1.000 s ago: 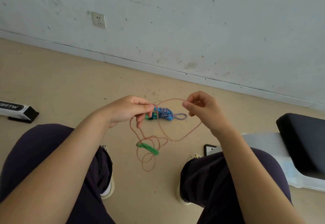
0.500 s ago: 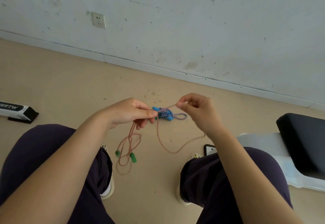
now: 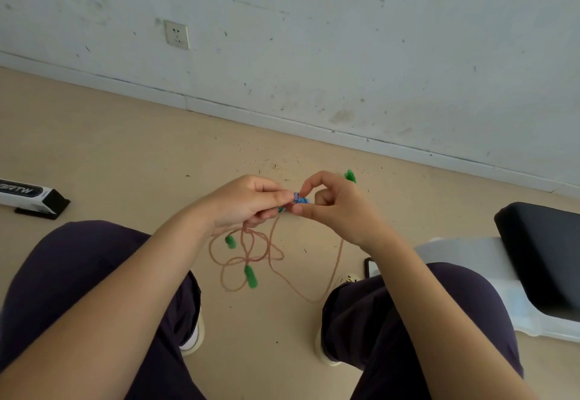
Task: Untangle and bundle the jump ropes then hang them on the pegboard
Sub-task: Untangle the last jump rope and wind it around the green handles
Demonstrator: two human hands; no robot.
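Left hand: fingers pinched on the blue-and-white rope bundle, with pink cord running through the palm.
Right hand: thumb and forefinger closed on the same bundle from the other side.
Pink jump rope: hangs in tangled loops between the knees, above the floor.
Green handles: two dangle among the loops; a third green piece shows just behind the right hand.
Wall socket: on the wall.
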